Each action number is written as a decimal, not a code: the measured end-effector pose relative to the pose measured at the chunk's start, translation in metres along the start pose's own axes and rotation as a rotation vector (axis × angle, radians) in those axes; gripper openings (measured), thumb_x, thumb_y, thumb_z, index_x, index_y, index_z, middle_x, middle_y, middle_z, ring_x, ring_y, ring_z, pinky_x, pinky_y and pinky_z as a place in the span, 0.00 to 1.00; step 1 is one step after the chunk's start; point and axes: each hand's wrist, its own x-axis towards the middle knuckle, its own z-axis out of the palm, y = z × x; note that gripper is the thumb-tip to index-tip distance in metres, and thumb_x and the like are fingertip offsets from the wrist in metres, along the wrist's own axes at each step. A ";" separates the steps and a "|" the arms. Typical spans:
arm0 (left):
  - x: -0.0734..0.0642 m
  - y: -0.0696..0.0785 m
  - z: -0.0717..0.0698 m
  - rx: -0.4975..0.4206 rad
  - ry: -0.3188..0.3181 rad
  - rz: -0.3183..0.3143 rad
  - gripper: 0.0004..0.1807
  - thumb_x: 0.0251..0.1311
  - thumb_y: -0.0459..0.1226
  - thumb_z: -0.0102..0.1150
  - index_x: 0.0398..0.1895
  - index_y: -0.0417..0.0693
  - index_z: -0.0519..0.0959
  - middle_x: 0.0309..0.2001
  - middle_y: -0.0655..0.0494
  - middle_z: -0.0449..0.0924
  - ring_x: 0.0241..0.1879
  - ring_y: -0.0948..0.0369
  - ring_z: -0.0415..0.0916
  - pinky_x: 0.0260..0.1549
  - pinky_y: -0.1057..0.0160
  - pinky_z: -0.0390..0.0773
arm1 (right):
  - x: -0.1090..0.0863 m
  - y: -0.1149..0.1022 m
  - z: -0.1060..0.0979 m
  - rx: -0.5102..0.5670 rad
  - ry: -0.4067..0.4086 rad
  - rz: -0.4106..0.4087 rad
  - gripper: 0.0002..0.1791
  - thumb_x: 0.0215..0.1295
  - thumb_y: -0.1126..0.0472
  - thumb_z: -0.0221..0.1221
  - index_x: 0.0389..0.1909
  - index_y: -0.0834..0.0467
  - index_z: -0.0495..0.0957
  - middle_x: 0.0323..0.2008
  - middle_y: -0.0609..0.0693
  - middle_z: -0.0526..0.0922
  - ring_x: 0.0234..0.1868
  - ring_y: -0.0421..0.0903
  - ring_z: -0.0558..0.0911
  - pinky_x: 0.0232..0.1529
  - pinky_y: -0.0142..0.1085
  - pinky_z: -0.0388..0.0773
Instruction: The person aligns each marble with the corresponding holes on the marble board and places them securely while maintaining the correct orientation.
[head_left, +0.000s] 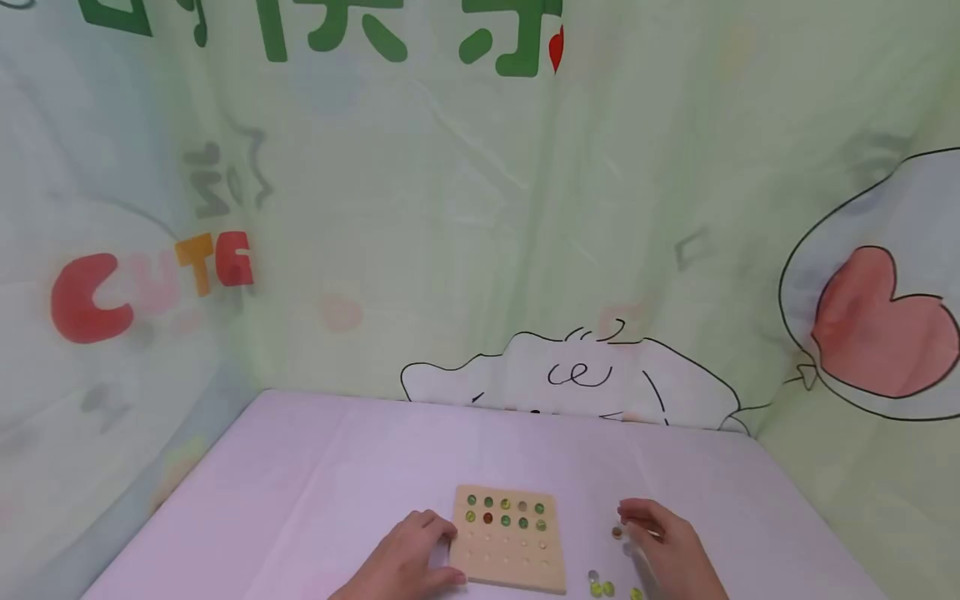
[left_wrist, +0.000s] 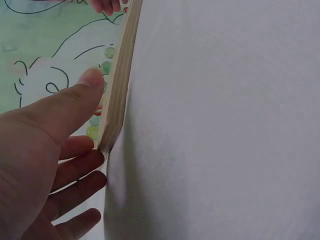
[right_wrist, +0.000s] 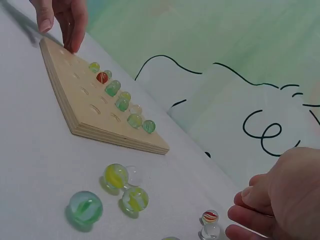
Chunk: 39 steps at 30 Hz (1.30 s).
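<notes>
A square wooden board point(head_left: 506, 560) lies on the table, its two far rows of hollows filled with glass marbles, green, yellow and one red. My left hand point(head_left: 412, 550) rests at the board's left side, thumb by the near corner and relaxed fingers touching the left edge. Out to the right, my right hand point(head_left: 667, 546) hovers low with curved fingers, thumb close to the index finger. Just beside its fingertips are a red-striped marble point(right_wrist: 210, 216) and a clear marble point(right_wrist: 210, 231). I cannot tell whether a marble sits between the right fingertips.
Between board and right hand lie a green marble point(right_wrist: 86, 207), a yellow-swirled marble point(right_wrist: 116, 176), a second yellow-swirled marble point(right_wrist: 135, 199) and another clear marble point(head_left: 593, 575). A pale cloth covers the table point(head_left: 360, 467). Printed curtains point(head_left: 450, 233) hang behind and at the left.
</notes>
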 end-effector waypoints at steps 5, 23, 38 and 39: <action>0.001 -0.005 0.004 -0.017 0.020 0.020 0.26 0.40 0.60 0.62 0.41 0.57 0.77 0.39 0.68 0.73 0.36 0.71 0.64 0.38 0.67 0.73 | 0.012 0.004 0.006 -0.024 0.025 0.046 0.13 0.57 0.70 0.55 0.44 0.61 0.74 0.40 0.51 0.81 0.39 0.45 0.78 0.39 0.42 0.78; 0.002 -0.006 0.006 -0.050 0.027 0.005 0.26 0.38 0.58 0.64 0.42 0.59 0.77 0.40 0.70 0.74 0.37 0.73 0.65 0.40 0.68 0.75 | 0.022 0.015 0.017 -0.075 0.019 0.049 0.11 0.51 0.68 0.61 0.38 0.59 0.76 0.30 0.46 0.81 0.30 0.40 0.76 0.31 0.33 0.74; 0.003 -0.003 0.004 -0.065 0.006 -0.005 0.24 0.39 0.55 0.66 0.42 0.58 0.77 0.39 0.69 0.75 0.36 0.73 0.65 0.39 0.68 0.75 | 0.021 0.014 0.010 0.023 0.088 0.062 0.12 0.51 0.67 0.61 0.39 0.61 0.77 0.32 0.48 0.83 0.32 0.40 0.79 0.30 0.32 0.77; 0.003 -0.003 0.004 -0.065 0.005 -0.006 0.24 0.39 0.55 0.66 0.42 0.58 0.77 0.39 0.69 0.75 0.36 0.73 0.65 0.39 0.68 0.75 | 0.020 0.013 0.009 0.041 0.089 0.065 0.11 0.52 0.68 0.61 0.39 0.61 0.77 0.33 0.49 0.83 0.32 0.40 0.80 0.30 0.32 0.78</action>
